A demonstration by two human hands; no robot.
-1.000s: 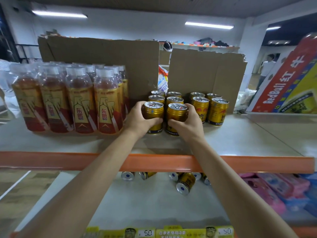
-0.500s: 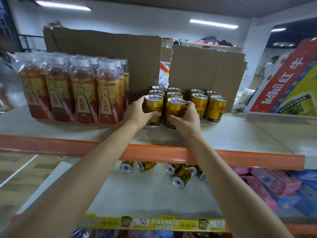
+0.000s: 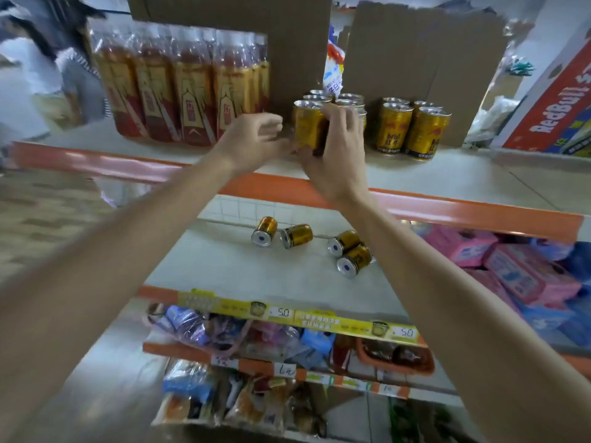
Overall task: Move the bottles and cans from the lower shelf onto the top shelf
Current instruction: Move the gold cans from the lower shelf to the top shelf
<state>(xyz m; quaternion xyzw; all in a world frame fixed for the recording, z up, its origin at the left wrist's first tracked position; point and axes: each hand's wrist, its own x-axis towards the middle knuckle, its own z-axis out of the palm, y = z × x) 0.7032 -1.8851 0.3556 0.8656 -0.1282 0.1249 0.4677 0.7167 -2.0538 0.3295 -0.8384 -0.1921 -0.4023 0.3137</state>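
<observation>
Left hand (image 3: 256, 139) is letting go: half a second ago it was gripping the front-left can (image 3: 309, 127), now it is hanging just beside it, fingers loosely curled, empty. Right hand (image 3: 335, 151) is loosening too, fingers spread nearly straight against the same cluster, standing on the top shelf (image 3: 447, 174). Four cans (image 3: 343, 243) are lying on the lower shelf (image 3: 224, 270).

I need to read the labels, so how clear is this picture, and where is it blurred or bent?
Head view: motion blur smears the bottles and the left hand; the right hand and the cans lying on the lower shelf are sharper; the wide lens bends the orange shelf edge; the price tags read only partly.
</observation>
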